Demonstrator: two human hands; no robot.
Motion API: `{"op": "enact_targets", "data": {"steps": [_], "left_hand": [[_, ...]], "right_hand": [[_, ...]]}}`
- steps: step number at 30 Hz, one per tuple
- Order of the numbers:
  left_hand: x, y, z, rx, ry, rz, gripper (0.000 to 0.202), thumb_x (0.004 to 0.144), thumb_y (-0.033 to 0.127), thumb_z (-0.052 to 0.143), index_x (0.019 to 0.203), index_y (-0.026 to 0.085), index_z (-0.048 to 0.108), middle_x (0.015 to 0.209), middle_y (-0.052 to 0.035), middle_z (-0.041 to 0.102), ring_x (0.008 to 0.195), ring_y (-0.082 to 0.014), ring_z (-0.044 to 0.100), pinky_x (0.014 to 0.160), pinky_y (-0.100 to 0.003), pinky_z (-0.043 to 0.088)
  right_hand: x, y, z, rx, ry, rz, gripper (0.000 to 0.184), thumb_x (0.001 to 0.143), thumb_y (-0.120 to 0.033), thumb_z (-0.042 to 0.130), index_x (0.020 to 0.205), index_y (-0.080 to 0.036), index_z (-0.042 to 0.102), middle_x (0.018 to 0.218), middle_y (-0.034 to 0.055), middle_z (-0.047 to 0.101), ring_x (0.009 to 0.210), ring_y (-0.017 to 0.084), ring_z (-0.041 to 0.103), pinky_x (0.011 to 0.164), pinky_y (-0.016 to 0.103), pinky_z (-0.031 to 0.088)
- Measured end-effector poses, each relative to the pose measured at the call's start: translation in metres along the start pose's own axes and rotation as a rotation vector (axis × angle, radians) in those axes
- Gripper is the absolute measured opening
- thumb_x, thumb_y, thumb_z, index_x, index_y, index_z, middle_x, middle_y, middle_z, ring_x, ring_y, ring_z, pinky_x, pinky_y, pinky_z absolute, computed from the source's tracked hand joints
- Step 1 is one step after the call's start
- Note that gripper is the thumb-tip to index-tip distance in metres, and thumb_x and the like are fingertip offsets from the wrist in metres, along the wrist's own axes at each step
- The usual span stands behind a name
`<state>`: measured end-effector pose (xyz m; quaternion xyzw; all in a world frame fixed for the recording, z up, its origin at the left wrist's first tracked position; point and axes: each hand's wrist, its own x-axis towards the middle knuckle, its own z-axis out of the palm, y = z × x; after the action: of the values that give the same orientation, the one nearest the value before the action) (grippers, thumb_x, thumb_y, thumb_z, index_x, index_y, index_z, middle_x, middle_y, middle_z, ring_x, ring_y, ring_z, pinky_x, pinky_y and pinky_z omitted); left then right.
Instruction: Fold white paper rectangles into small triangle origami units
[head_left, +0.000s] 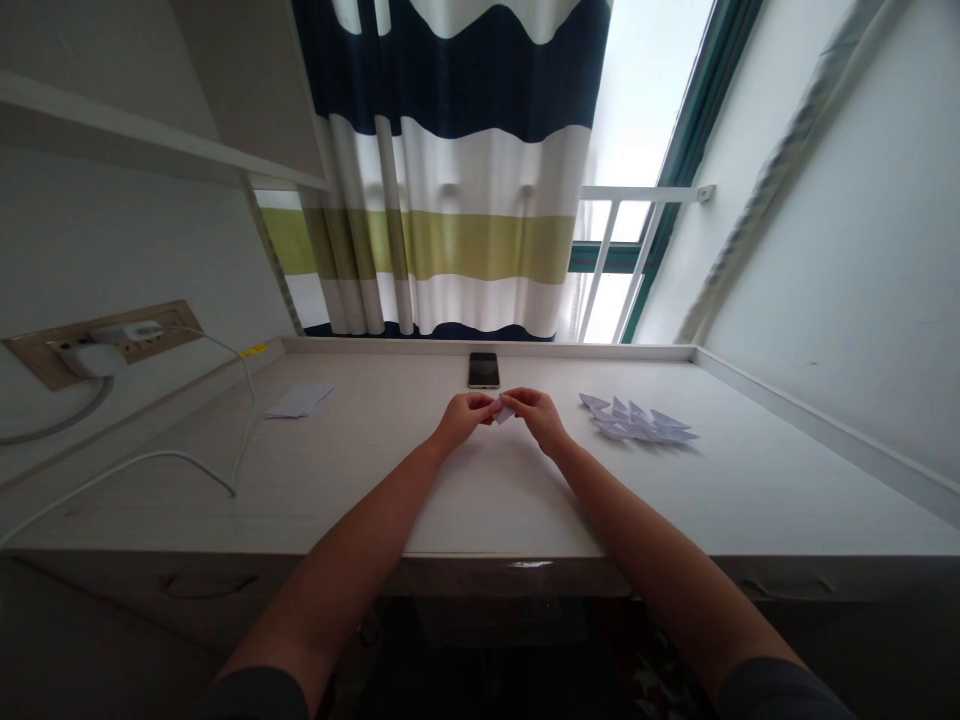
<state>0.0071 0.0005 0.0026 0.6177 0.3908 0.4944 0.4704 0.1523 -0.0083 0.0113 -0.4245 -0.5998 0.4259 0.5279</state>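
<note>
Your left hand point(465, 418) and right hand point(536, 416) pinch a small folded white paper point(505, 411) between them over the table point(345, 430), phone point(484, 370) just ahead, folded paper triangles point(637, 420) off right.

At twelve o'clock, the curtain point(450, 210) runs in wavy navy, white and olive-green bands. The surface point(495, 500) is cream with faint wood grain; the folded paper triangles point(637, 420) at three o'clock are white.

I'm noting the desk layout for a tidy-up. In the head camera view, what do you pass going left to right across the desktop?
White cable → stack of white paper → left hand → small folded paper → right hand → pile of folded paper triangles
</note>
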Motion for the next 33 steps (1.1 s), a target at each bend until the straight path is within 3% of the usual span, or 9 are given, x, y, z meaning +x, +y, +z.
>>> {"op": "enact_targets", "data": {"steps": [4, 7, 14, 24, 33], "left_hand": [[0.002, -0.002, -0.001, 0.085, 0.064, 0.055, 0.031, 0.059, 0.042, 0.067, 0.069, 0.012, 0.065, 0.062, -0.0028, 0.062, 0.057, -0.0122, 0.055, 0.058, -0.027, 0.047], [0.003, -0.005, -0.002, 0.124, 0.078, 0.098, 0.030, 0.061, 0.041, 0.065, 0.072, 0.013, 0.064, 0.063, -0.0032, 0.062, 0.057, -0.0134, 0.056, 0.057, -0.027, 0.047], [0.002, -0.009, -0.004, 0.122, 0.042, 0.119, 0.029, 0.063, 0.038, 0.064, 0.076, 0.012, 0.062, 0.071, -0.0052, 0.063, 0.062, -0.0135, 0.058, 0.060, -0.028, 0.049], [0.000, -0.005, -0.004, 0.179, 0.019, 0.137, 0.025, 0.060, 0.032, 0.067, 0.075, 0.013, 0.060, 0.071, -0.0040, 0.062, 0.059, -0.0122, 0.056, 0.058, -0.025, 0.046], [-0.001, -0.004, -0.003, 0.299, 0.092, 0.159, 0.022, 0.060, 0.032, 0.065, 0.073, 0.015, 0.060, 0.068, -0.0026, 0.061, 0.061, -0.0132, 0.055, 0.057, -0.025, 0.043]], "right_hand": [[0.003, 0.007, 0.000, -0.096, 0.041, 0.010, 0.032, 0.057, -0.044, 0.066, 0.071, -0.016, 0.059, 0.054, -0.0032, 0.055, 0.048, 0.008, 0.045, 0.046, 0.021, 0.034], [0.005, 0.012, 0.000, -0.068, -0.005, 0.079, 0.033, 0.057, -0.044, 0.067, 0.071, -0.017, 0.056, 0.049, -0.0051, 0.051, 0.042, 0.007, 0.044, 0.041, 0.020, 0.034], [0.006, 0.015, -0.001, 0.118, -0.063, 0.167, 0.024, 0.059, -0.030, 0.070, 0.071, -0.016, 0.055, 0.059, -0.0005, 0.060, 0.052, 0.010, 0.058, 0.056, 0.026, 0.051], [0.007, 0.015, -0.001, 0.119, -0.064, 0.167, 0.017, 0.063, -0.025, 0.069, 0.071, -0.015, 0.057, 0.061, 0.0011, 0.062, 0.054, 0.012, 0.061, 0.059, 0.028, 0.054], [0.001, 0.008, 0.002, 0.024, -0.051, 0.154, 0.024, 0.062, -0.017, 0.069, 0.080, -0.015, 0.054, 0.056, -0.0003, 0.063, 0.053, 0.013, 0.062, 0.056, 0.028, 0.054]]}}
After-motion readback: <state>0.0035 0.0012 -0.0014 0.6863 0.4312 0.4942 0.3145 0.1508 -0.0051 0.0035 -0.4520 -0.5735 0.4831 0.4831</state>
